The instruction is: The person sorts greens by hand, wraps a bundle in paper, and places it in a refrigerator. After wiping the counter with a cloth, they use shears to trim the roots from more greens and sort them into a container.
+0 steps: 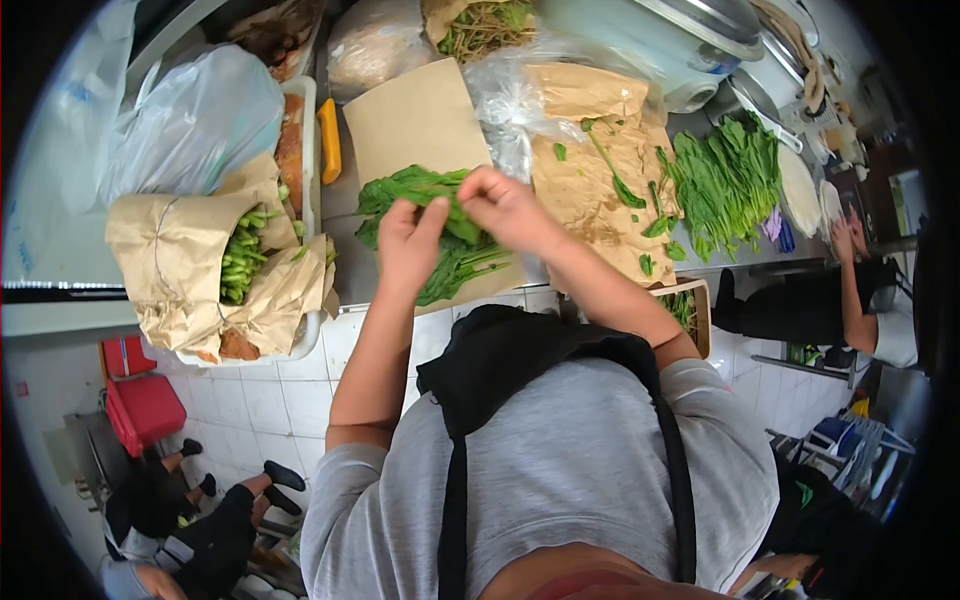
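A bunch of dark green leafy greens (430, 190) lies on a sheet of brown paper (415, 120) on the counter in front of me. My left hand (408, 243) grips the stems and leaves at the near side of the bunch. My right hand (505, 205) pinches the leaves just beside it, fingers closed on the same bunch. Both hands nearly touch over the middle of the pile.
A brown paper bundle of green stalks (240, 262) sits in a white tray (305, 130) at left. Sorted greens (725, 180) lie at right beside crumpled paper (600, 160). Plastic bags (190, 120) are at the back left. Another person (850, 290) works at right; someone crouches lower left (190, 510).
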Action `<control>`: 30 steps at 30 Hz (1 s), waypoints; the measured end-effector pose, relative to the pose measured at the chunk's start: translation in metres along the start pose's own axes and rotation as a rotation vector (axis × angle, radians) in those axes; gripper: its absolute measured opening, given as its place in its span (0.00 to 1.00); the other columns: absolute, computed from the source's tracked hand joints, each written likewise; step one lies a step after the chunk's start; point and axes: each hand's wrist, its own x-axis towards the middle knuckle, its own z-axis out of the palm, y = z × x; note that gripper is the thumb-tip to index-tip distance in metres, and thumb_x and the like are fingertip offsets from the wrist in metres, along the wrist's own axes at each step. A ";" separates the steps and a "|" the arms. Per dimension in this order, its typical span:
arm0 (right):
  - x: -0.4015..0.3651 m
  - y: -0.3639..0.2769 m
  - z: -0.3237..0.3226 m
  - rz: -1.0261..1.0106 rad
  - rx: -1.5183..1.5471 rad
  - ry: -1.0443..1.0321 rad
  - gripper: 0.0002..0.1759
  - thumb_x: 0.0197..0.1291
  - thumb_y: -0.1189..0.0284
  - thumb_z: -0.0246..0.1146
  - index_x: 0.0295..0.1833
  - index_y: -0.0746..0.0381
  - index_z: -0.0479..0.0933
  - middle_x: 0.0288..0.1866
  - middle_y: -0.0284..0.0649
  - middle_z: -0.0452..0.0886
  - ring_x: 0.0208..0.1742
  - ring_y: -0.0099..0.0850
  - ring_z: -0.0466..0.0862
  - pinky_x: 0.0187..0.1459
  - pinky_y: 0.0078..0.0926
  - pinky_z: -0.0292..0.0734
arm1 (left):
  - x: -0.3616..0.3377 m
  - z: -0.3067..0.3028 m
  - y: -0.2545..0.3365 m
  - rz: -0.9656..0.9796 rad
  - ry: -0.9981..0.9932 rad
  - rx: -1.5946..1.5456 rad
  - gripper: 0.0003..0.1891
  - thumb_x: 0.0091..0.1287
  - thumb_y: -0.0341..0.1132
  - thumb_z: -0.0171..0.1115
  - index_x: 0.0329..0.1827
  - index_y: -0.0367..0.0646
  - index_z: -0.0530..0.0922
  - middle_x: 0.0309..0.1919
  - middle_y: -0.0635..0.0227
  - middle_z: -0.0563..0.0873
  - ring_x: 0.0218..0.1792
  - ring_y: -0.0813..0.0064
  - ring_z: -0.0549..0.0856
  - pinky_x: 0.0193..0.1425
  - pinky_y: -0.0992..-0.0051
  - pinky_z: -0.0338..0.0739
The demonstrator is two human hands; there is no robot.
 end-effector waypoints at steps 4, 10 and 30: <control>-0.006 0.004 0.001 -0.069 -0.208 0.091 0.07 0.50 0.77 0.56 0.37 0.63 0.70 0.33 0.38 0.73 0.30 0.26 0.76 0.33 0.21 0.71 | 0.006 -0.009 0.005 -0.158 0.126 -0.193 0.05 0.61 0.31 0.56 0.34 0.40 0.74 0.24 0.72 0.77 0.18 0.86 0.71 0.20 0.85 0.65; -0.029 0.014 -0.030 -0.049 -0.403 0.036 0.09 0.48 0.74 0.57 0.38 0.61 0.72 0.37 0.41 0.73 0.31 0.32 0.78 0.33 0.26 0.73 | 0.010 -0.021 -0.056 -0.079 0.166 0.569 0.10 0.55 0.32 0.61 0.33 0.34 0.73 0.24 0.65 0.80 0.20 0.83 0.75 0.23 0.81 0.66; -0.197 0.037 -0.288 0.741 -1.283 0.891 0.47 0.30 0.49 0.68 0.59 0.59 0.63 0.59 0.51 0.61 0.61 0.46 0.59 0.56 0.47 0.56 | -0.001 0.067 0.010 0.617 0.254 0.668 0.35 0.53 0.31 0.57 0.60 0.30 0.49 0.56 0.52 0.55 0.57 0.61 0.58 0.62 0.64 0.51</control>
